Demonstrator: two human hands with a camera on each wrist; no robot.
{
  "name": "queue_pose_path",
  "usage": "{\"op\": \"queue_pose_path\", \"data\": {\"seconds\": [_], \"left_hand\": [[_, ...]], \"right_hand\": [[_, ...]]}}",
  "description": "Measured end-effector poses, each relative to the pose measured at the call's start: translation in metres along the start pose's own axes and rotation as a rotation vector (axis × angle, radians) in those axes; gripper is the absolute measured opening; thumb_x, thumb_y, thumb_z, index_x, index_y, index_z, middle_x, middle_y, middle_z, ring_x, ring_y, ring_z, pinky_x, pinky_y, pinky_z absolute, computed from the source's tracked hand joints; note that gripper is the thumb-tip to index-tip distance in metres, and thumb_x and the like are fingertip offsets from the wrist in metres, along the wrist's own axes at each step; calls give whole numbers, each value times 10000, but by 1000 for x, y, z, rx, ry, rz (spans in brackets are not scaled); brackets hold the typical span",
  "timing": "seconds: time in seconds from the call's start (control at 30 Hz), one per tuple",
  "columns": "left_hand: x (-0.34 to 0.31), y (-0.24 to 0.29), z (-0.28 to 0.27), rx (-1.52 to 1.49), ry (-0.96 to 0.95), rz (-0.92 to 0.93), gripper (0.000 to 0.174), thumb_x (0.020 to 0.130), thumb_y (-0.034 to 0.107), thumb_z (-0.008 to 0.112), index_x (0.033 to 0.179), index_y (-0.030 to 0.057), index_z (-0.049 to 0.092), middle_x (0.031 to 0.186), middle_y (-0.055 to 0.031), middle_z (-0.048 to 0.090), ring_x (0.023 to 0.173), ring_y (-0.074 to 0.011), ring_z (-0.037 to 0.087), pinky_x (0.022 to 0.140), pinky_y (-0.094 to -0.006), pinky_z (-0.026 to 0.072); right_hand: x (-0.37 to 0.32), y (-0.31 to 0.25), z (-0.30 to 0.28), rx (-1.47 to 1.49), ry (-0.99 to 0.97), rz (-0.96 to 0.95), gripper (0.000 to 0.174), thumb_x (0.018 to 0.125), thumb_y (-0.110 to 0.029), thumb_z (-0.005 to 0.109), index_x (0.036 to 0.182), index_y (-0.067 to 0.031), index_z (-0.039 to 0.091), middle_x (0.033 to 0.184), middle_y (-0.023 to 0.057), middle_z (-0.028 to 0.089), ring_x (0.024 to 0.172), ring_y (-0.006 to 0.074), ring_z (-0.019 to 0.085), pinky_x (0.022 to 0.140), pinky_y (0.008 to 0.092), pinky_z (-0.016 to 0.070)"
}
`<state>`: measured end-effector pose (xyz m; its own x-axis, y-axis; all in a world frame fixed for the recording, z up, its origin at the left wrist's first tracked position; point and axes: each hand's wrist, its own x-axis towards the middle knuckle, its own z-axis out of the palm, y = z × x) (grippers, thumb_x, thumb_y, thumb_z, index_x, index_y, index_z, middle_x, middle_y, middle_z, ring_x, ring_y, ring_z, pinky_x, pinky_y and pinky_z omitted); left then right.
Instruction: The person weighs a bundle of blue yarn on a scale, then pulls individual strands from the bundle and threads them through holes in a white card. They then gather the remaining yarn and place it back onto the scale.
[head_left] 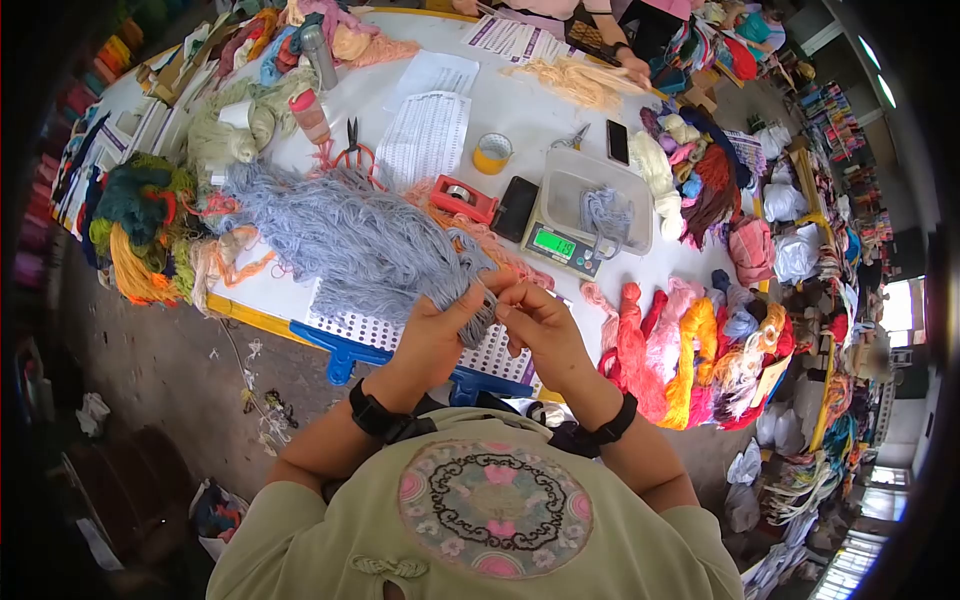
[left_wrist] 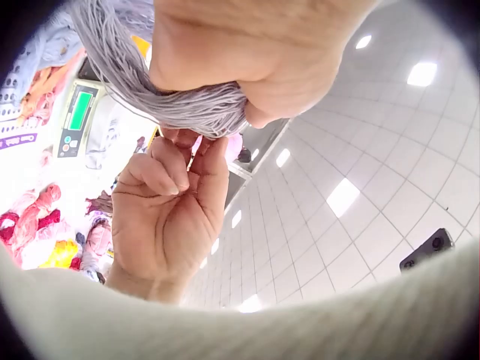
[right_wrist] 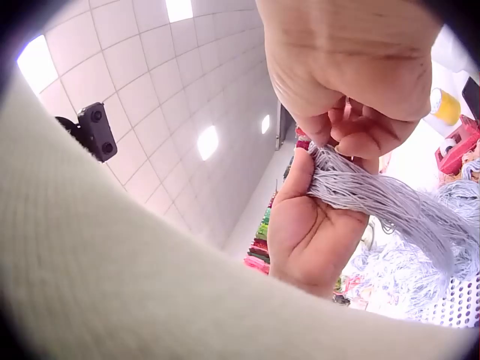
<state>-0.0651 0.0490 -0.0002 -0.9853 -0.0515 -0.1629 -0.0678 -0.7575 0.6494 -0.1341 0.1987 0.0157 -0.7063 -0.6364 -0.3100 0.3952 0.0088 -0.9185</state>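
Observation:
A large heap of grey-blue yarn (head_left: 340, 235) spreads over the table, and one end of it runs as a thick skein (right_wrist: 375, 196) into my hands. My left hand (head_left: 432, 338) grips this skein near its end, thumb across the strands. At that same end, my right hand (head_left: 548, 335) has its fingers curled, thumb and fingertips pinching strands. In the left wrist view the right hand (left_wrist: 169, 214) is seen from the palm side, fingertips right at the bundle's lower edge. Beneath both hands lies a white perforated board (head_left: 500, 352) with a blue clip (head_left: 345, 350).
A digital scale (head_left: 562, 245) carries a clear plastic tub (head_left: 640, 215) with a little grey-blue yarn. Nearby are a red tape dispenser (head_left: 465, 198), black phone (head_left: 516, 208), yellow tape roll (head_left: 492, 154) and red-handled scissors (head_left: 354, 155). Bright skeins (head_left: 690, 350) hang at right. Another person's hand (head_left: 632, 68) is opposite.

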Motion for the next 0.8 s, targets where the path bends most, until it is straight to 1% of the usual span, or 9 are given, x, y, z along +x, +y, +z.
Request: {"op": "queue_pose_path", "data": {"seconds": [0.07,0.13,0.17,0.23,0.33,0.47,0.57,0.63,0.8], "left_hand": [[1,-8,-4,85,2,24,335,976,189,516,1214,-40,572,1184,-112,618,1059,-201,604,941,-357,468],[3,-14,-7,177,16,96,313,974,196,525,1166,-39,604,1126,-115,640,1021,-185,611,908,-352,482],[4,-17,-10,176,18,98,313,974,196,525,1166,-39,604,1126,-115,640,1021,-185,611,908,-352,482],[5,-18,-11,-12,71,13,305,964,202,550,1136,-39,624,1108,-114,646,1003,-178,612,893,-336,486],[5,-18,-1,38,90,66,313,958,213,566,1132,-40,627,1077,-107,654,983,-173,614,889,-326,484],[7,-22,2,117,78,37,334,955,227,572,1154,-37,618,1078,-106,657,981,-173,617,887,-318,482],[10,-28,2,97,74,70,358,953,234,574,1185,-37,605,1109,-108,652,1006,-177,613,903,-323,474],[11,-29,5,113,73,68,369,952,230,576,1204,-38,595,1146,-110,641,1043,-184,603,934,-333,460],[14,-34,8,117,96,64,362,959,217,560,1211,-41,586,1180,-108,626,1074,-188,591,962,-343,447]], "right_hand": [[-1,0,-1,12,0,-27,84,905,-128,626,929,-50,605,828,-3,600,566,43,461,528,212,426],[-2,0,-6,44,-3,16,63,905,-116,616,925,-57,609,1164,47,628,649,45,516,533,194,426],[-2,0,-6,43,-5,17,63,905,-116,616,925,-57,609,1164,47,628,649,45,516,533,193,426],[-1,1,-6,83,27,5,65,908,-117,612,923,-55,603,840,12,614,533,34,424,498,209,400],[-1,5,-9,153,39,30,70,920,-126,597,943,-60,605,828,13,608,510,34,405,480,206,382],[-2,7,-18,315,53,56,82,932,-139,590,961,-64,606,818,15,604,497,37,399,470,201,371],[-1,6,-21,274,63,83,109,933,-161,604,990,-68,612,827,5,603,512,33,417,474,194,371],[-1,1,-18,-88,36,51,138,925,-176,625,1004,-64,616,829,-17,587,526,30,430,481,190,373],[1,6,-26,-73,52,49,143,910,-161,641,1002,-54,622,825,-35,571,532,32,428,495,202,381]]}}
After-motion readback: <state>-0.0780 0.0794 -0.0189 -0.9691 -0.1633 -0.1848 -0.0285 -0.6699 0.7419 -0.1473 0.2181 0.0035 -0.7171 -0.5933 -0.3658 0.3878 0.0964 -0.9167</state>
